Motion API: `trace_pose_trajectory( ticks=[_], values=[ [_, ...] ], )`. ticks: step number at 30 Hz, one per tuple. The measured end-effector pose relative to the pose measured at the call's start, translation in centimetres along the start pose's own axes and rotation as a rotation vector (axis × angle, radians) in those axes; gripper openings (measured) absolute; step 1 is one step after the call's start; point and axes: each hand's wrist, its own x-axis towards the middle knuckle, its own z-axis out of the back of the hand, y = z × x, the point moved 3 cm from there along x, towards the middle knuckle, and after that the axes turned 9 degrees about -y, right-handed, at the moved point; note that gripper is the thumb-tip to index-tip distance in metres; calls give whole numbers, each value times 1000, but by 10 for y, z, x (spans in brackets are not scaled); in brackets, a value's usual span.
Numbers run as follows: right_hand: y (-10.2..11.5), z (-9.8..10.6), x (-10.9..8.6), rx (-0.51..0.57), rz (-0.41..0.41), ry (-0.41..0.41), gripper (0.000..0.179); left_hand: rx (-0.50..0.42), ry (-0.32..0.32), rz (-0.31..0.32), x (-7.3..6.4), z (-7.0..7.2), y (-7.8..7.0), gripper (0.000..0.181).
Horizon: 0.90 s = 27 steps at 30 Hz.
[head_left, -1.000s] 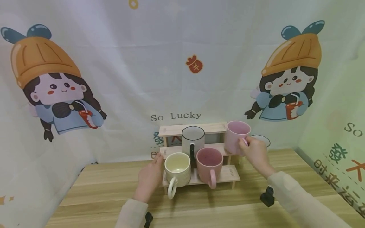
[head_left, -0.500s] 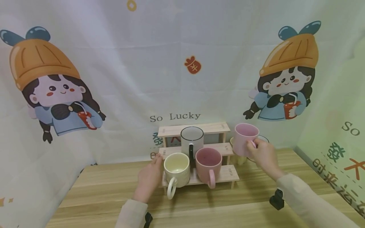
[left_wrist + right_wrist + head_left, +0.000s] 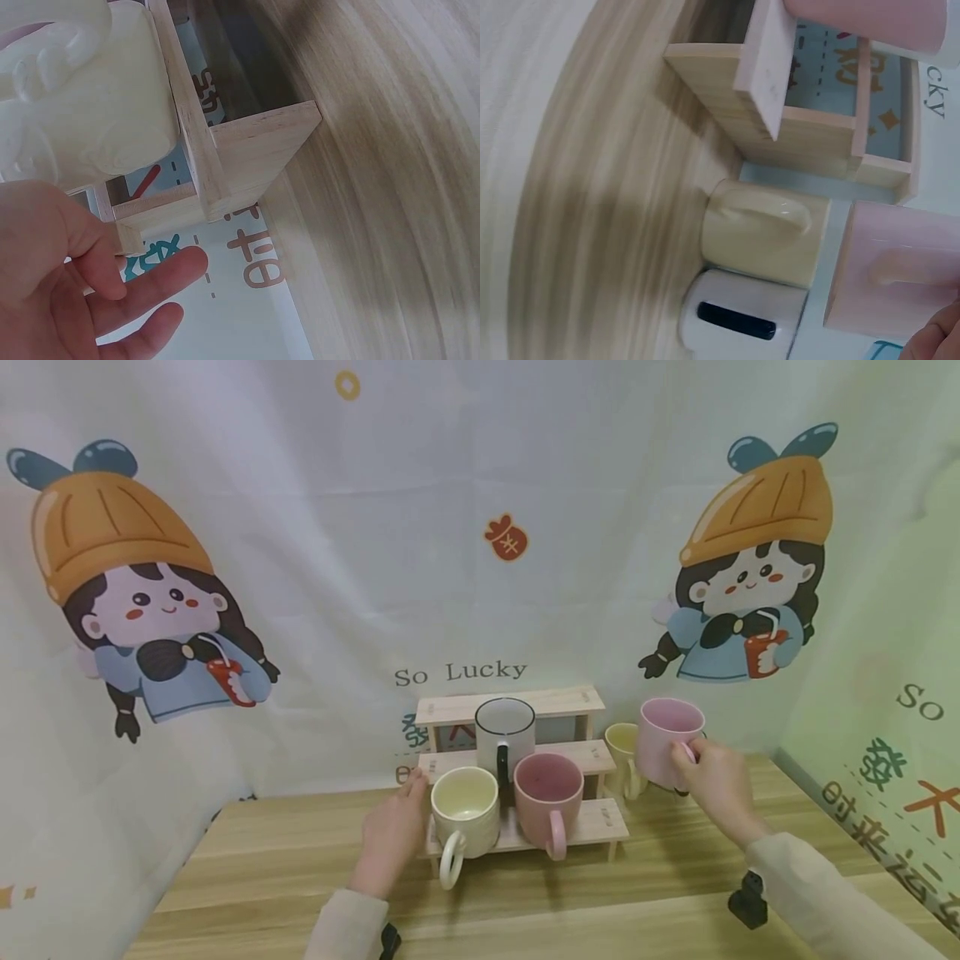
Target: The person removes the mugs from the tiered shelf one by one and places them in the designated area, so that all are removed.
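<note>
A light pink mug (image 3: 660, 752) is held upright in the air by my right hand (image 3: 716, 785), whose fingers pinch its handle. It also shows in the right wrist view as a pink mug (image 3: 892, 262), fingertips at its handle. My left hand (image 3: 393, 827) touches the left end of the three-step wooden rack (image 3: 600, 820), fingers mostly straight in the left wrist view. On the lowest step sit a cream mug (image 3: 467, 818) and a darker pink mug (image 3: 547, 802). Behind them, on the middle step, is a white mug (image 3: 504, 735) with black rim and handle.
Right of the rack, a pale yellow mug (image 3: 765, 225) and a white mug with a black handle (image 3: 742, 315) stand side by side on the wood-grain table (image 3: 300, 860). The held mug overlaps the white one in the head view. A printed cloth (image 3: 375, 568) hangs behind.
My right hand has carried the light pink mug off the rack's middle step, to the right and slightly lower in view. The yellow mug has come into sight. My left hand stays put.
</note>
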Motion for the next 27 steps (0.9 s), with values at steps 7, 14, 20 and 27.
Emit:
trace_pose_trajectory(
  ticks=[7,14,20,27],
  values=[
    [-13,-6,-8,-35,-3,-1,35,-3,-11,-12,-1,1,-1,56],
    [-17,-9,-14,-35,9,-12,36,-5,-23,-9,0,0,0,55],
    [-23,-12,-19,-36,1,-20,36,-5,-23,-16,-1,-1,-1,58],
    [-26,-17,-27,-41,-49,53,34,-11,-44,-16,-1,0,-1,56]
  ],
)
